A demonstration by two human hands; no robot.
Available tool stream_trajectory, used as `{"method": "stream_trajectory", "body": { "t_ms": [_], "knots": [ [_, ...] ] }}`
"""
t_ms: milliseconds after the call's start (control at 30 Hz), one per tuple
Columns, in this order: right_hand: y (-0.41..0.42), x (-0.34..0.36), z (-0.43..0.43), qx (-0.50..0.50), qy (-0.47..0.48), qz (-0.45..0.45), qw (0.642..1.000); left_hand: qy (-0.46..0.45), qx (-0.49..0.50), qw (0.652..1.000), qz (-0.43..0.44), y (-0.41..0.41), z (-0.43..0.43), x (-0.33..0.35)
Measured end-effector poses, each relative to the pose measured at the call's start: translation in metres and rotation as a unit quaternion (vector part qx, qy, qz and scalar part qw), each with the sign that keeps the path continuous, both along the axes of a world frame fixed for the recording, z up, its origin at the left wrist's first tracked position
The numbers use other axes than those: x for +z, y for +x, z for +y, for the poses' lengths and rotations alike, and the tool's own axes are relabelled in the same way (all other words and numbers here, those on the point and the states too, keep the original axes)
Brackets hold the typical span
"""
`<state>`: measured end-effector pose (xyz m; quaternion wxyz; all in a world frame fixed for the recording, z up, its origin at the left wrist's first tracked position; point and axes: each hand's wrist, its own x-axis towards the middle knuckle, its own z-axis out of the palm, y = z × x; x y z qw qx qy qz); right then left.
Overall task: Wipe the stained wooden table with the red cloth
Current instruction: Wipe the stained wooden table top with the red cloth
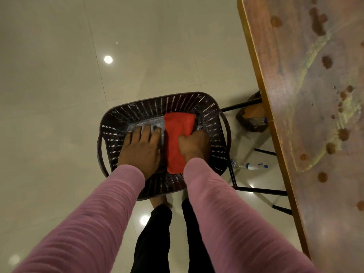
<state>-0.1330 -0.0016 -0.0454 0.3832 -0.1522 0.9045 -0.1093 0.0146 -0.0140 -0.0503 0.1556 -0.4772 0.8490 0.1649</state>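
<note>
Down in dark basket (126,119) on floor: red cloth (178,138), folded, right hand (194,144) gripping its right edge. Left hand (141,148) flat, fingers spread on grey item. Stained wooden table (307,107) w/ brown spots far right.

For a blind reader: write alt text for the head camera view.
Both hands reach into a dark basket on the floor: the right hand grips a red cloth, the left hand rests on something silvery. A stained wooden table stands to the right.

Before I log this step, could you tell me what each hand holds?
Right hand grips the folded red cloth at its right edge; left hand rests on something grey, unclear.
</note>
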Motion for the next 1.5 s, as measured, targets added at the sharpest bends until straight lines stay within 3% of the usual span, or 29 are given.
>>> {"method": "stream_trajectory", "body": {
  "t_ms": [100, 267, 367, 533, 767, 900, 1033, 1167, 1300, 1367, 1500],
  "knots": [
    [0.003, 0.007, 0.008, 0.036, -0.051, -0.027, 0.998, -0.006, -0.003, 1.000, 0.005, -0.003, -0.003, 0.008],
    [0.005, 0.044, 0.020, 0.011, -0.155, -0.128, 0.979, -0.029, -0.003, 0.999, 0.038, -0.009, -0.011, 0.034],
    [0.002, 0.087, 0.026, 0.035, -0.200, -0.131, 0.970, -0.043, -0.003, 0.997, 0.057, -0.012, -0.020, 0.059],
    [-0.038, 0.171, 0.037, 0.107, -0.289, -0.006, 0.951, -0.058, -0.051, 0.990, 0.116, -0.032, -0.045, 0.098],
    [-0.160, 0.276, 0.039, 0.084, -0.307, 0.100, 0.943, -0.131, -0.047, 0.965, 0.220, -0.118, -0.079, 0.147],
    [-0.226, 0.297, 0.020, 0.108, -0.287, 0.281, 0.909, -0.101, 0.100, 0.955, 0.260, -0.168, -0.099, 0.158],
    [-0.261, 0.267, -0.030, 0.138, -0.249, 0.371, 0.884, -0.020, 0.298, 0.903, 0.310, -0.199, -0.119, 0.151],
    [-0.249, 0.233, -0.078, 0.212, -0.232, 0.330, 0.890, 0.023, 0.358, 0.861, 0.360, -0.214, -0.129, 0.137],
    [-0.226, 0.208, -0.096, 0.303, -0.179, 0.251, 0.902, 0.097, 0.432, 0.793, 0.419, -0.232, -0.140, 0.128],
    [-0.222, 0.197, -0.096, 0.346, -0.131, 0.266, 0.890, 0.123, 0.473, 0.749, 0.446, -0.239, -0.145, 0.128],
    [-0.226, 0.184, -0.093, 0.350, -0.138, 0.304, 0.875, 0.148, 0.520, 0.682, 0.493, -0.249, -0.159, 0.130]
  ]
}}
